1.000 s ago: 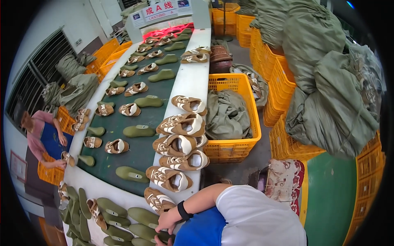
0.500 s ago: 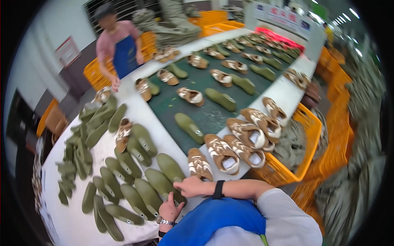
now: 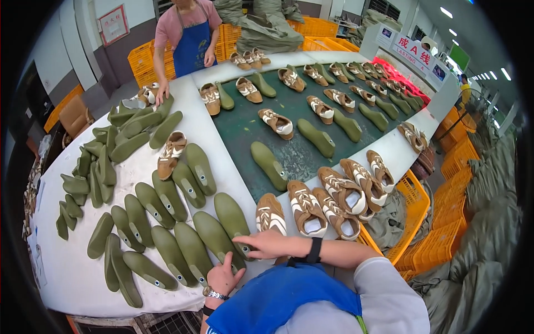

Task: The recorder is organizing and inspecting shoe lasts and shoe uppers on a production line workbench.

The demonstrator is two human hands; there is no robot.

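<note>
Green shoe lasts lie in rows on the white table in front of me. My left hand (image 3: 225, 275) is at the heel end of one green shoe last (image 3: 214, 231), index finger stretched out and thumb spread apart, holding nothing. Close beside it, my right hand (image 3: 262, 245) points left with its index finger out at the heel end of a neighbouring shoe last (image 3: 230, 214); its other fingers are partly hidden. Just beyond the right hand stands a brown and white sneaker (image 3: 271, 212), with another sneaker (image 3: 307, 209) to its right.
A green conveyor belt (image 3: 250, 131) carries paired sneakers and lasts. More lasts (image 3: 130, 131) are heaped at the table's far left, where a co-worker's hand (image 3: 162, 92) touches the pile. An orange crate (image 3: 414, 214) holding grey-green cloth stands at my right.
My view has shifted, and both hands stay by the same lasts. The co-worker's hand has come down onto the pile of lasts.
</note>
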